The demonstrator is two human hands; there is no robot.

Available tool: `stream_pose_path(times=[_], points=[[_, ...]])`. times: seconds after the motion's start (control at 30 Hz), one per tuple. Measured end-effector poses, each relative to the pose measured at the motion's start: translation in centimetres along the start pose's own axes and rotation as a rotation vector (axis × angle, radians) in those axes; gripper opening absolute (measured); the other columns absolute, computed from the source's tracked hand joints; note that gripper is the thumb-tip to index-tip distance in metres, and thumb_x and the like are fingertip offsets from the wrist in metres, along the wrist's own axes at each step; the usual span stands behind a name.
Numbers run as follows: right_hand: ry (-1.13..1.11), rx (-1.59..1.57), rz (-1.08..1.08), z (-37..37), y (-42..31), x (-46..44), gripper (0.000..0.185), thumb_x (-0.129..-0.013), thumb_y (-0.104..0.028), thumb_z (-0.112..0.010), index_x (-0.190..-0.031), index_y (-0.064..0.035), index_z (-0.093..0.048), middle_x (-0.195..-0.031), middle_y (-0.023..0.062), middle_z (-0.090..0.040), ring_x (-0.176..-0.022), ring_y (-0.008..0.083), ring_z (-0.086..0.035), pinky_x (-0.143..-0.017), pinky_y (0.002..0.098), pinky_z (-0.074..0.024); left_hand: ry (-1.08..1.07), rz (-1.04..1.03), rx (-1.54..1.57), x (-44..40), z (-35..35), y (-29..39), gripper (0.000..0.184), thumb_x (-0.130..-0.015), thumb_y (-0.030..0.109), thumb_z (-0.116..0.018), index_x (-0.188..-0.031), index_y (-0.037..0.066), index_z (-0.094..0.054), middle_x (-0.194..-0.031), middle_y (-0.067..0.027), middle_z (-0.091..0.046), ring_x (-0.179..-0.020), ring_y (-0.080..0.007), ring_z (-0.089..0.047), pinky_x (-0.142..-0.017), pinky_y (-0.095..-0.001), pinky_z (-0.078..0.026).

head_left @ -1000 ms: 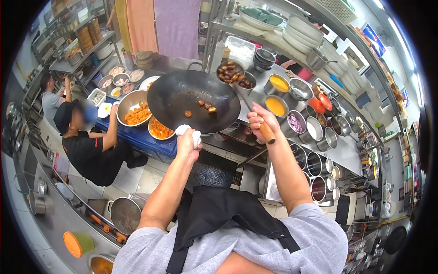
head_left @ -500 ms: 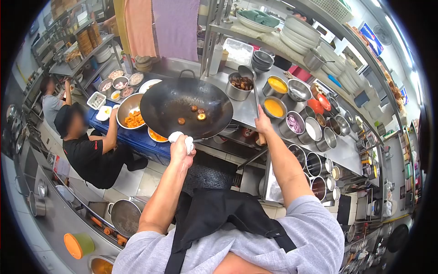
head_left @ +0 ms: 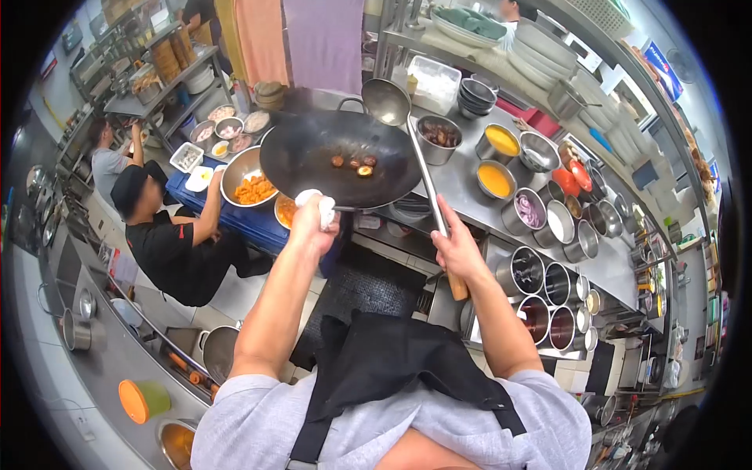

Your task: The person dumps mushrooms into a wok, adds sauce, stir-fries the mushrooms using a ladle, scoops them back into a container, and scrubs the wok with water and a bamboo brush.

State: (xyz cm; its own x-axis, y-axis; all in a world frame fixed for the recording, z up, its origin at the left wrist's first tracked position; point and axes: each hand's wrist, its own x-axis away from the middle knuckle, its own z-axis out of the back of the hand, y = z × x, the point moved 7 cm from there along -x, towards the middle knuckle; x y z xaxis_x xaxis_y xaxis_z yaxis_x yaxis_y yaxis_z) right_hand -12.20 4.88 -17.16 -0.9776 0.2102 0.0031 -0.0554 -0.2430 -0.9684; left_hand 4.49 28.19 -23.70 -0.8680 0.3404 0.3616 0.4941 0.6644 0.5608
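Observation:
My left hand (head_left: 319, 227) grips the near edge of a large black wok (head_left: 321, 168) through a folded white cloth (head_left: 315, 200). The wok is tilted and holds several round brown pieces (head_left: 363, 171) that look like mushrooms, one showing a pale side. In my right hand (head_left: 458, 249) is a long-handled metal ladle (head_left: 386, 102), held by its shaft above the wooden end. Its bowl hangs by the wok's far right rim; I cannot tell whether it touches. Right of the ladle stands a metal pot (head_left: 440, 141) of dark brown pieces.
Left of the wok, a bowl of orange chunks (head_left: 255, 189) stands on a blue surface, where a seated person in black (head_left: 176, 251) reaches in. Pots of yellow liquid (head_left: 495, 179) and sliced purple onion (head_left: 529, 208) line the steel counter (head_left: 462, 184). A plate-laden shelf hangs above.
The ladle bowl has swung left from the pot of dark pieces to the wok's far rim. The brown pieces in the wok lie closer together. My view has shifted somewhat.

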Motion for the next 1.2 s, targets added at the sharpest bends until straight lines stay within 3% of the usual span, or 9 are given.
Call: stream_pose_path(times=[0.13, 0.27, 0.43, 0.67, 0.87, 0.93, 1.03, 1.13, 1.2], points=[[0.234, 0.545, 0.338, -1.4, -0.6, 0.0, 0.078, -0.09, -0.001, -0.049, -0.154, -0.0195, -0.009, -0.102, 0.0285, -0.066, -0.083, 0.0438, -0.067, -0.079, 0.0472, -0.0499, 0.058, -0.273, -0.266, 5.1, -1.6, -2.8, 0.014, -0.083, 0.002, -0.053, -0.094, 0.009, -0.048, -0.074, -0.0025, -0.051, -0.053, -0.0151, -0.052, -0.041, -0.0295, -0.042], [0.034, 0.466, 0.031, -2.5, 5.3, -1.1, 0.08, -0.093, -0.005, -0.05, -0.154, -0.024, -0.001, -0.066, 0.0118, -0.06, -0.059, 0.0233, -0.061, -0.052, 0.039, -0.0502, 0.035, -0.59, -0.433, 1.6, 3.0, -8.7, 0.044, -0.076, -0.005, -0.056, -0.115, 0.008, -0.041, -0.095, -0.0052, -0.05, -0.08, -0.0148, -0.056, -0.062, -0.0303, -0.05], [-0.453, -1.346, -0.521, -6.8, 7.3, -2.0, 0.05, -0.098, -0.011, -0.047, -0.143, -0.0257, -0.031, -0.076, 0.0041, -0.045, -0.049, 0.0058, -0.041, -0.044, 0.0217, -0.0377, 0.067, -0.34, -0.349, 0.9, 2.0, -4.8, 0.01, -0.082, 0.004, -0.056, -0.088, 0.009, -0.05, -0.068, -0.0031, -0.052, -0.048, -0.0162, -0.052, -0.035, -0.0316, -0.037], [-0.432, -1.527, -0.511, -5.0, 5.0, -0.7, 0.036, -0.1, -0.01, -0.043, -0.134, -0.0211, -0.038, -0.079, 0.0048, -0.046, -0.05, 0.0046, -0.043, -0.043, 0.0208, -0.0382, 0.029, -0.031, -0.092, 3.7, 4.6, -6.6, 0.007, -0.084, 0.012, -0.056, -0.086, 0.009, -0.05, -0.062, -0.0048, -0.052, -0.043, -0.0164, -0.048, -0.036, -0.0276, -0.031], [-0.126, -0.643, -0.164, 3.5, 5.4, -4.5, 0.07, -0.095, -0.011, -0.05, -0.153, -0.028, -0.015, -0.075, 0.0049, -0.048, -0.046, 0.009, -0.043, -0.041, 0.0268, -0.0424, 0.049, -0.091, -0.184, 4.8, 2.6, -5.3, 0.011, -0.084, 0.013, -0.056, -0.09, 0.013, -0.046, -0.063, -0.0032, -0.049, -0.044, -0.0157, -0.048, -0.036, -0.0279, -0.032], [0.226, 0.191, -0.07, 6.9, 6.6, -6.8, 0.075, -0.093, -0.006, -0.051, -0.154, -0.0267, -0.012, -0.07, 0.0042, -0.049, -0.044, 0.0104, -0.044, -0.04, 0.0275, -0.0422, 0.08, -0.182, -0.25, 5.0, 1.9, -4.6, 0.012, -0.084, 0.012, -0.056, -0.091, 0.013, -0.046, -0.063, -0.0032, -0.049, -0.044, -0.0158, -0.047, -0.037, -0.028, -0.033], [0.151, -0.199, -0.125, 11.6, 9.7, -11.5, 0.075, -0.092, -0.005, -0.049, -0.155, -0.0202, -0.01, -0.064, 0.0028, -0.048, -0.042, 0.0117, -0.044, -0.036, 0.0309, -0.0402, 0.091, -0.208, -0.272, 4.3, 1.3, -4.4, 0.011, -0.085, 0.012, -0.055, -0.091, 0.013, -0.046, -0.063, -0.0037, -0.049, -0.044, -0.0157, -0.048, -0.036, -0.0283, -0.033], [0.431, 0.696, 0.252, 14.7, 12.2, -14.2, 0.076, -0.09, -0.009, -0.055, -0.153, -0.0205, -0.014, -0.099, 0.0272, -0.066, -0.089, 0.0413, -0.066, -0.079, 0.0452, -0.0526, 0.083, -0.233, -0.279, 4.0, 0.0, -4.3, 0.01, -0.086, 0.012, -0.054, -0.091, 0.012, -0.046, -0.064, -0.0041, -0.051, -0.044, -0.0155, -0.048, -0.036, -0.0285, -0.033], [0.395, 0.661, 0.109, 14.9, 9.7, -13.3, 0.076, -0.09, -0.01, -0.056, -0.153, -0.0184, -0.014, -0.104, 0.0296, -0.064, -0.097, 0.0446, -0.062, -0.087, 0.0472, -0.0484, 0.061, -0.227, -0.257, 3.7, -0.6, -4.6, 0.012, -0.086, 0.018, -0.057, -0.094, 0.012, -0.051, -0.067, -0.0053, -0.057, -0.049, -0.0154, -0.051, -0.039, -0.0265, -0.032]])
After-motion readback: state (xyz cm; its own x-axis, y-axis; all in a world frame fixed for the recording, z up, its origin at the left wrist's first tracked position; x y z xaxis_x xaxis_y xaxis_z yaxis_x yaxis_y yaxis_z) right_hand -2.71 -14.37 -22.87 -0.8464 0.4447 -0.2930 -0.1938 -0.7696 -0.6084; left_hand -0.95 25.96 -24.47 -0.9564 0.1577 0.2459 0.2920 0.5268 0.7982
